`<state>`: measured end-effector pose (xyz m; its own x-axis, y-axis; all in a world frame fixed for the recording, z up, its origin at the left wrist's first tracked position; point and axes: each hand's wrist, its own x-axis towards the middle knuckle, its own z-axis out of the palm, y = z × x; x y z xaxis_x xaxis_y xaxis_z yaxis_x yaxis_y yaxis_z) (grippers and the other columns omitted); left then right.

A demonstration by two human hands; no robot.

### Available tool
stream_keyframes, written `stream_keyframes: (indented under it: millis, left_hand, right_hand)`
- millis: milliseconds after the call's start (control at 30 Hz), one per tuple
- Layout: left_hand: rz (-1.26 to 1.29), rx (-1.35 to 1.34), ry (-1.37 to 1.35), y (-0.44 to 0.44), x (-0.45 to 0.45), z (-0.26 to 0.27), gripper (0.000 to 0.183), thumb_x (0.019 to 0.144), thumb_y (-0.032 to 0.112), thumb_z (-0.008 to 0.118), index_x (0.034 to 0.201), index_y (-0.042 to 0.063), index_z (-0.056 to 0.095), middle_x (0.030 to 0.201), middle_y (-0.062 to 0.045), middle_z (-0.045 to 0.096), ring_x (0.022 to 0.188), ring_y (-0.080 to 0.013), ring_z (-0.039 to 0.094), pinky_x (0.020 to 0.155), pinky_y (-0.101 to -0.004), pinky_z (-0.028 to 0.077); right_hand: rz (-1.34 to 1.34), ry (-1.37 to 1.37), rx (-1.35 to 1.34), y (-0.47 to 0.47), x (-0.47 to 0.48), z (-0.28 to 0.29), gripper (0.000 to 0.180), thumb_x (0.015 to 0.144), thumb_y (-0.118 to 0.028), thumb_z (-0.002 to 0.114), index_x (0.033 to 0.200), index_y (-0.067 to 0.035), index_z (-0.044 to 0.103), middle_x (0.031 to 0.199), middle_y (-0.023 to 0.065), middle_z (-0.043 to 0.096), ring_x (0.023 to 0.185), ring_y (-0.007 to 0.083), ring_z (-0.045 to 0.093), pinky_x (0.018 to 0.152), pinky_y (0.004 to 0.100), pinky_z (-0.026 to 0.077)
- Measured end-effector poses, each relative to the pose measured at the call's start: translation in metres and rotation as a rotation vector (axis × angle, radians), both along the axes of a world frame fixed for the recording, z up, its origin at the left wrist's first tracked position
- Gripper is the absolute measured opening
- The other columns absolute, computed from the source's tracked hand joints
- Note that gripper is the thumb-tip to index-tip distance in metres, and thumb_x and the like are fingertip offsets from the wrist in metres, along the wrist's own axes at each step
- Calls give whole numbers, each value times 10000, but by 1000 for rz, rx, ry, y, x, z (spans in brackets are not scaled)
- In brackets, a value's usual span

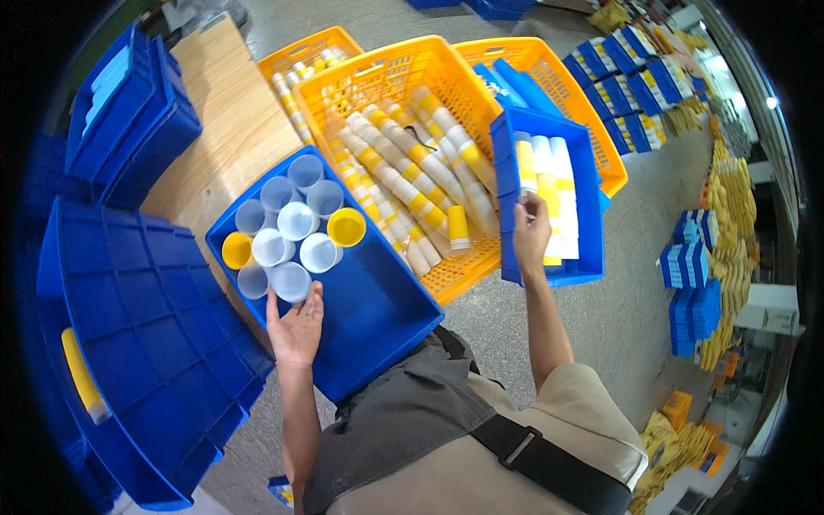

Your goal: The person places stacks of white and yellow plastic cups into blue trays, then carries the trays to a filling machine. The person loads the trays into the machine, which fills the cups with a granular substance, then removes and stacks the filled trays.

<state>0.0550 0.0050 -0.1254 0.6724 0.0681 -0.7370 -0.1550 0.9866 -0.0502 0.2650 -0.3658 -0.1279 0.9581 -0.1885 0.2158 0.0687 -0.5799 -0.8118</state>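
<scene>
Several plastic cups, clear, white and yellow, stand mouth up in a shallow blue plastic bin [380, 315] before me. My left hand [297, 328] reaches over this bin, palm up and fingers apart. Its fingertips lie at the sides of the nearest translucent white cup [290, 282]. Over to the right, my right hand [533, 235] is inside a smaller blue bin [587, 267]. Its bent fingers pinch the end of a short yellow-and-white cup stack [526, 164]; the fingertips are partly hidden. Longer nested stacks of cups [563, 193] lie beside it.
An orange plastic crate [444, 58] holds long nested cup stacks and one loose yellow cup [458, 226]. More orange crates flank it. Blue bins [141, 129] sit on a wooden table [225, 103]. A large ribbed blue bin [161, 335] stands at left. Stacked bins [621, 84] line the right.
</scene>
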Motion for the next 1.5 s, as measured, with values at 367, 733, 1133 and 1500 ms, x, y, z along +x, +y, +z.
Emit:
stream_keyframes:
  millis: [367, 733, 1133, 1500]
  left_hand:
    - [-352, 280, 10, -23, -1, 20, 653, 995, 401, 515, 1414, -62, 325, 1351, -222, 491, 1231, -313, 522, 984, -387, 453]
    - [-406, 1121, -195, -85, 51, 84, 653, 982, 287, 591, 1467, -1, 262, 1329, -201, 534, 1215, -278, 550, 1005, -419, 441]
    - [-730, 352, -294, -29, -99, 113, 512, 998, 342, 484, 1306, -66, 452, 1065, -228, 647, 834, -264, 689, 712, -340, 597]
    - [-273, 382, 18, -44, -161, 132, 580, 995, 457, 452, 1271, -50, 514, 957, -220, 664, 804, -282, 681, 722, -374, 596]
  right_hand:
    - [96, 231, -218, -101, -4, -77, 554, 907, -318, 686, 1222, 106, 516, 1046, 331, 642, 1005, 396, 653, 887, 404, 507]
    - [593, 285, -84, 30, -117, 99, 692, 872, -297, 727, 1405, 28, 427, 1281, 195, 585, 1163, 272, 582, 996, 382, 459]
    - [731, 1198, 1292, 187, -191, 48, 569, 1035, -491, 358, 1319, -10, 467, 1244, 119, 596, 1131, 234, 576, 1015, 385, 430]
    - [958, 1548, 1291, 238, -218, 49, 644, 986, -560, 450, 1361, -36, 439, 1321, 118, 542, 1254, 232, 490, 1101, 389, 332]
